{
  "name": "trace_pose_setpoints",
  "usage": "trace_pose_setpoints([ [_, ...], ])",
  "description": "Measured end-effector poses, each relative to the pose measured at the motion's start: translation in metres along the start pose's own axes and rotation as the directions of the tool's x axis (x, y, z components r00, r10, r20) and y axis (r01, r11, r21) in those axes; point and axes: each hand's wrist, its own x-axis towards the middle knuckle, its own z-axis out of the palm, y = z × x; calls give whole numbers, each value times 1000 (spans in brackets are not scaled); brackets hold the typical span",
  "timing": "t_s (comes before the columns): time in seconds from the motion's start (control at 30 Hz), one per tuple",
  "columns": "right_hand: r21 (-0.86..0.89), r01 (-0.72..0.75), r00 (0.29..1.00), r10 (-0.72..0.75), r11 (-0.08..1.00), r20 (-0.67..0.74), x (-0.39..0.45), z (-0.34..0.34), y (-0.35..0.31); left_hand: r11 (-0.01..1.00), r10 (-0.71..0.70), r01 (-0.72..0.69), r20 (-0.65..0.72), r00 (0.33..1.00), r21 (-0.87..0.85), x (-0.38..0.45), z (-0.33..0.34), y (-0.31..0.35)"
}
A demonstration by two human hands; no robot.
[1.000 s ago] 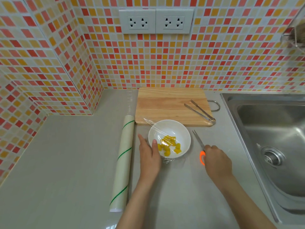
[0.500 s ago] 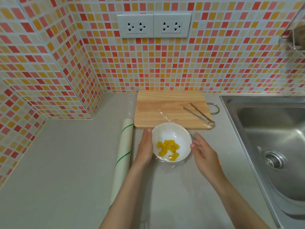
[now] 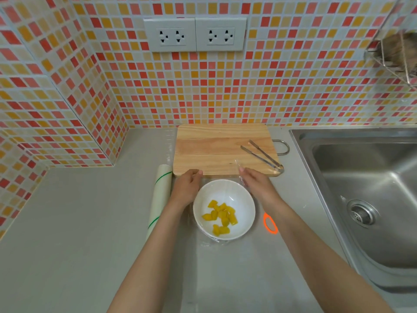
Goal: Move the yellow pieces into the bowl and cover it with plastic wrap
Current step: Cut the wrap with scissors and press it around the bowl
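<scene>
Having left the scissors (image 3: 270, 223), the right hand (image 3: 257, 186) now pinches plastic wrap (image 3: 239, 168) behind the bowl (image 3: 244, 199), left hand (image 3: 187, 188) fingers curled, ready for sealing.

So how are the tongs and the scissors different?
The tongs lie on the wooden cutting board, while the scissors lie on the counter beside the bowl. The tongs are bare silver metal; the scissors have a bright orange handle. The tongs show in full, but the scissors are mostly hidden under the right forearm. Neither is being held right now.
</scene>
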Motion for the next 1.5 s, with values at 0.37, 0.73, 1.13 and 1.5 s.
trace_pose_setpoints([
  [0.37, 46, -16, 982, 24, 999, -186, 29, 18, 16, 980, -6, -6, -56, 998, -199, 10, 6, -8],
  [0.73, 357, -124, 992, 123, 926, 27, 18, 11, 31, 954, 21, -5, 51, 998, -301, 9, 15, -25],
  [1.13, -106, -265, 948, 279, 958, 151, 28, 13, 1, 979, 203, -205, 56, 977, 15, -3, 30, -20],
  [1.5, 81, -235, 968, 225, 969, 116, 21, 4, 12, 923, 183, -192, -58, 981, -334, -83, 11, -5],
])
